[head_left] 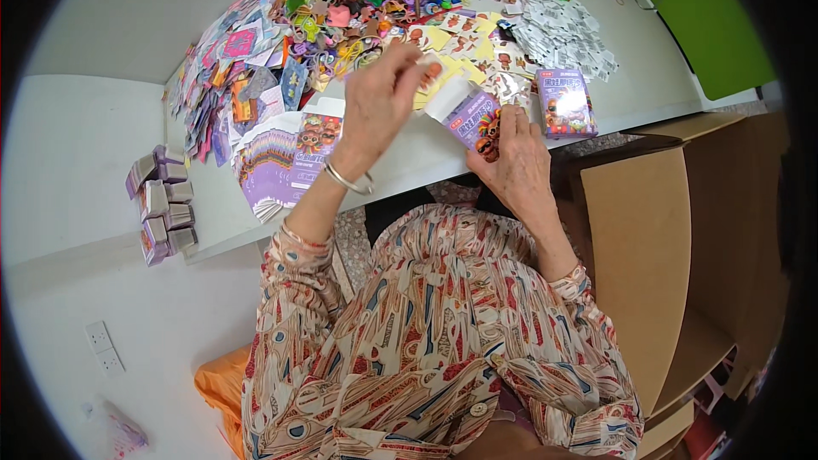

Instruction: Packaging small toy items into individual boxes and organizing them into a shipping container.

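1. While both hands work over the white surface (396, 158), a cluster of purple-and-white bundles (162, 204) sits at far left; its support is unclear.
2. Next along, a heap of colourful packets (234, 43) lies behind a fanned stack of flat purple cartons (268, 158).
3. Left hand (375, 102): raised, thumb and fingers drawn together, apparently pinching a small printed piece (430, 75); cannot confirm whether it is gripped or merely behind the fingertips.
4. Open purple box (469, 122): near the surface's front edge, tilted, white flap raised toward the left hand.
5. Right hand (520, 162): curled about the box's right side, thumb at its lower end, steadying it.
6. Right of that, a second purple box (565, 104) stands apart, beside white sachets (567, 34).
7. Judgement: step in hand looks like filling. Next move calls for a clear mouth, a level insertion and a firm right-hand hold; the flap could catch the piece.
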Motion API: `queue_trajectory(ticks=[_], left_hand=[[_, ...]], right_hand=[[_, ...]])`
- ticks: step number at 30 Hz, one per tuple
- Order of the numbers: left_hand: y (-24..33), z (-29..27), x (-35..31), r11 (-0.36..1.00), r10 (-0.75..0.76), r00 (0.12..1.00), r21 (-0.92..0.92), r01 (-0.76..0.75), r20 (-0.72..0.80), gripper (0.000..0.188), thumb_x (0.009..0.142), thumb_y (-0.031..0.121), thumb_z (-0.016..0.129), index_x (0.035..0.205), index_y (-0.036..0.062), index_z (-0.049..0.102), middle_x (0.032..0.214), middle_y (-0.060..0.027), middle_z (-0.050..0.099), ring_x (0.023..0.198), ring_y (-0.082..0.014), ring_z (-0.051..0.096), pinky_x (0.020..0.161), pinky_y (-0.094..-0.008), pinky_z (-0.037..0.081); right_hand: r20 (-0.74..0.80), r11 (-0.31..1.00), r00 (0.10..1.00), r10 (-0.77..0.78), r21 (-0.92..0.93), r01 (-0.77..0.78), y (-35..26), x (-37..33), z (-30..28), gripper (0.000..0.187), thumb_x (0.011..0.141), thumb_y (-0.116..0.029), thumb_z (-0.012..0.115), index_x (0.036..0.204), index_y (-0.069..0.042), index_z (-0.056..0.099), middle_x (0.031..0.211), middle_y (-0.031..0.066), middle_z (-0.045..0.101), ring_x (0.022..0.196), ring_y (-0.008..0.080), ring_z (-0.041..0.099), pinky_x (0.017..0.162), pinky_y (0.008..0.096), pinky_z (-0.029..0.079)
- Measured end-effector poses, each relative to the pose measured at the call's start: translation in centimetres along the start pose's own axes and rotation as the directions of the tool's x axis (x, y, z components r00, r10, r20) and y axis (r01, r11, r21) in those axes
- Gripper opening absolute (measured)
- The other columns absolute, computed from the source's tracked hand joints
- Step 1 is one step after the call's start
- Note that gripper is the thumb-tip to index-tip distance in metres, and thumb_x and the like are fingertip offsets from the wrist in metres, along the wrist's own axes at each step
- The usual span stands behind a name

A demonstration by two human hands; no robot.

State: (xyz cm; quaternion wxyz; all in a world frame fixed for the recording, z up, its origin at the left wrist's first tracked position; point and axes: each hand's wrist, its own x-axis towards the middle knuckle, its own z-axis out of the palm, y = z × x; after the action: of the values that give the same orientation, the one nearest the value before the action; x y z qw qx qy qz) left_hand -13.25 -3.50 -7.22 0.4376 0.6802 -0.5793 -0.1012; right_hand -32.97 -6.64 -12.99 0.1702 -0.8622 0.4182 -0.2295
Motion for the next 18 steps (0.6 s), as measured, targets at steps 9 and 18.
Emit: queue_trajectory(ticks=[9, 18], left_hand=[[0.0, 3.3, -2.2, 0.948, 0.242, 0.951, 0.162, -0.274, 0.191, 0.009, 0.078, 0.005, 0.064, 0.087, 0.0026, 0.064, 0.09, -0.0079, 0.061, 0.086, -0.0275, 0.059, 0.073, -0.0356, 0.048], [-2.2, 9.5, 10.9, 0.951, 0.292, 0.921, 0.019, -0.307, 0.257, 0.024, 0.084, 0.022, 0.061, 0.092, 0.0006, 0.068, 0.087, -0.0145, 0.067, 0.077, -0.0267, 0.064, 0.068, -0.0352, 0.048]], right_hand=[[0.032, 0.999, 0.999, -0.008, 0.047, 0.006, 0.3, -0.5, -0.4, 0.071, 0.067, -0.024, 0.073, 0.12, 0.012, 0.042, 0.115, 0.0308, 0.054, 0.095, 0.0439, 0.056, 0.083, 0.045, 0.049], [0.128, 0.996, 0.989, 0.074, 0.048, -0.081, 0.5, -0.3, -0.8, 0.078, 0.067, -0.027, 0.073, 0.123, 0.015, 0.039, 0.123, 0.0345, 0.049, 0.104, 0.0458, 0.054, 0.087, 0.0437, 0.049]])
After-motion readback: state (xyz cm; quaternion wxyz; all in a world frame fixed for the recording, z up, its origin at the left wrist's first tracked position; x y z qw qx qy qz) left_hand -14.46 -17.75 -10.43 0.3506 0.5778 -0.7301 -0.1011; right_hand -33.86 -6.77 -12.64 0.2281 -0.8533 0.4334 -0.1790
